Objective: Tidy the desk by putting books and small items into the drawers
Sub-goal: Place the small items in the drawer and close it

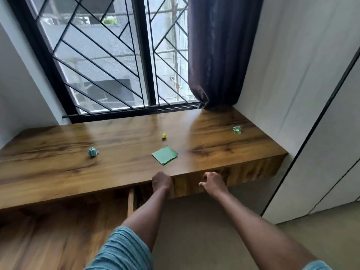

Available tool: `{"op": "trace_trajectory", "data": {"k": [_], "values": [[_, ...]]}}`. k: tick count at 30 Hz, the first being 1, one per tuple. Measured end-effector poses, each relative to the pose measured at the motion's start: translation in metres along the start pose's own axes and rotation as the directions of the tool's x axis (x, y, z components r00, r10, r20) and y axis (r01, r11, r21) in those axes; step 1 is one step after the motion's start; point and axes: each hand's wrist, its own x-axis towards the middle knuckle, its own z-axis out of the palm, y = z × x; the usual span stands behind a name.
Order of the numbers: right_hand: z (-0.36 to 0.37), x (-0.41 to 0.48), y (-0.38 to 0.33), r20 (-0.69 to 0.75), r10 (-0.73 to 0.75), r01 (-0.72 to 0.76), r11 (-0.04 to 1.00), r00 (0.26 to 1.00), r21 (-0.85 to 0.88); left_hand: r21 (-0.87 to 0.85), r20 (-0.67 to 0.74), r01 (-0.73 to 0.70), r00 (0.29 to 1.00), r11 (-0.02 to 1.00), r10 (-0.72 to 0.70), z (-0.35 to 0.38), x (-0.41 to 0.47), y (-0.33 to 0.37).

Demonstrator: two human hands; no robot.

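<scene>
- Wooden surface (58,164) under window: no books visible; green square (164,154), three crumpled scraps (93,152) not yet stowed.
- Left hand (161,181), curled, and right hand (213,182), loosely open, at drawer front (194,185).
- Judged: mostly left.

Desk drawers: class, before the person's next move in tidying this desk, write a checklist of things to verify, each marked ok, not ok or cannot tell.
1. Left hand at the desk front edge: ok.
2. Right hand on the drawer front: ok, though its grip is unclear.
3. Drawer open enough for items: cannot tell; only a dark gap shows beside the left hand.
4. Desk top tidied: not ok; the green square paper, yellow scrap, blue crumpled paper and green crumpled paper all lie there.
5. Books put away: cannot tell; none in view.
</scene>
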Motion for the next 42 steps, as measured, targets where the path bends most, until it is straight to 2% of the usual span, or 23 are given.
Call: {"op": "trace_trajectory", "data": {"k": [6,10,21,29,35,42], "values": [[0.007,0.063,-0.007,0.089,-0.042,0.043,0.999,0.995,-0.010,-0.034,-0.078,0.073,0.994,0.997,-0.075,0.010,0.031,0.013],[0.024,0.112,-0.033,0.184,-0.079,0.073,0.996,0.980,0.043,-0.058,-0.086,0.178,0.979,0.982,-0.183,0.019,0.058,0.024],[0.058,0.211,-0.089,0.284,-0.107,0.081,0.991,0.953,0.103,-0.156,-0.157,0.323,0.925,0.933,-0.347,0.040,0.108,0.064],[0.067,0.221,-0.102,0.295,-0.059,0.055,0.998,0.954,0.021,-0.384,-0.150,0.364,0.883,0.849,-0.446,0.038,0.103,0.070],[0.066,0.201,-0.116,0.332,0.008,-0.055,0.989,0.943,0.135,-0.519,-0.199,0.340,0.844,0.785,-0.497,0.018,0.089,0.040],[0.083,0.123,-0.127,0.411,-0.141,-0.006,0.942,0.901,0.335,-0.660,-0.197,0.288,0.825,0.694,-0.530,-0.020,0.042,-0.028]]}}
